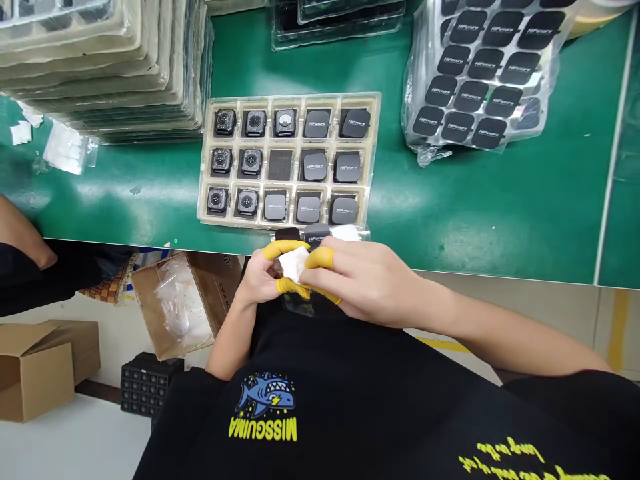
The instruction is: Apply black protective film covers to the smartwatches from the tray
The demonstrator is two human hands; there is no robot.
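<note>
Just off the table's front edge, my two hands meet, with yellow finger cots on several fingers. My right hand [363,277] pinches a small white wiping cloth [294,264]. My left hand [260,275] curls around something dark, mostly hidden behind the cloth and fingers. Beyond them lies a clear plastic tray [289,98] of compartments. Its left side holds smartwatch bodies [251,161] with their backs up; its right side holds watches covered by grey "HiFuture" films [315,167]. One middle compartment [281,165] shows only its dark lining. A strip of film labels [317,233] lies between tray and hands.
Stacked trays [150,73] rise at the left. A pile of label sheets [470,93] lies at the right on the green table [500,213]. White cloths in a bag [65,148] lie far left, near another person's arm [23,233]. Below stands an open carton [175,307].
</note>
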